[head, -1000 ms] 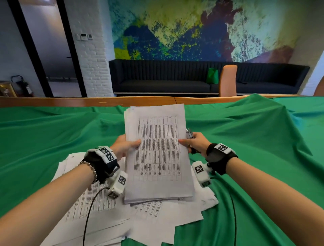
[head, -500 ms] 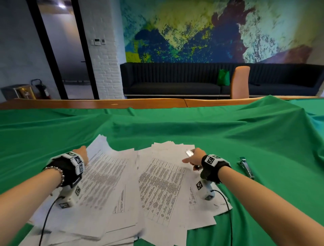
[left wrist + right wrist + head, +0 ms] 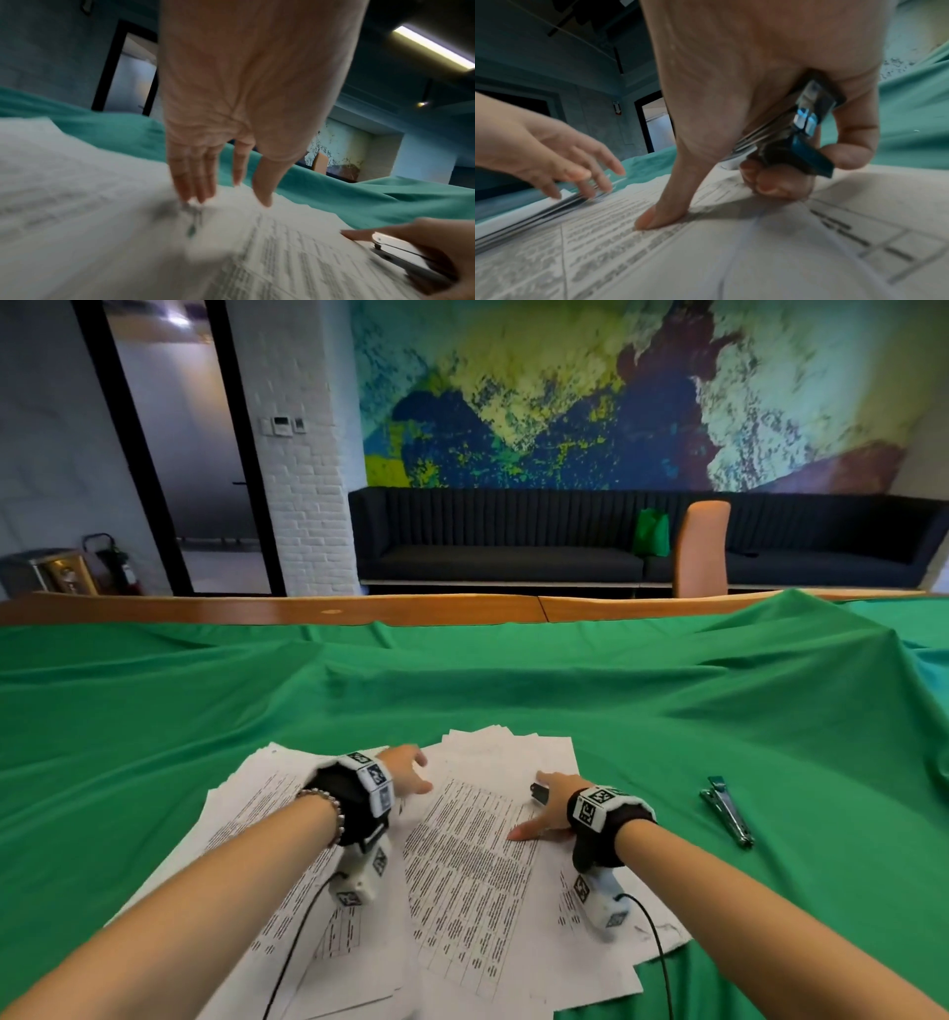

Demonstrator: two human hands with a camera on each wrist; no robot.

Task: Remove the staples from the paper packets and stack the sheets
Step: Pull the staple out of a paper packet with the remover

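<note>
The person is working at a table under a green cloth [image 3: 616, 701], and white printed sheets [image 3: 477, 865] are lying spread in a messy pile near the six o'clock edge of the head view. The left hand [image 3: 405, 770] is reaching over the pile at about eleven o'clock from the middle sheet, with its fingers [image 3: 195, 182] straight and a little apart, tips just touching the paper and holding nothing. The right hand [image 3: 552, 806] is sitting at about two o'clock on the pile. It is curling its fingers round a small metal staple remover [image 3: 805, 130], and its thumb [image 3: 654, 215] is pressing flat on the top sheet. A second metal tool [image 3: 726, 816] is lying alone on the cloth out at three o'clock, well apart from the paper. It looks like the person is picking out the next packet from the pile. I cannot tell where its staple is, because the close views are blurry. Next, the left hand needs to hold a packet still, and the right hand needs to bring the tool's tip to the stapled corner.
</note>
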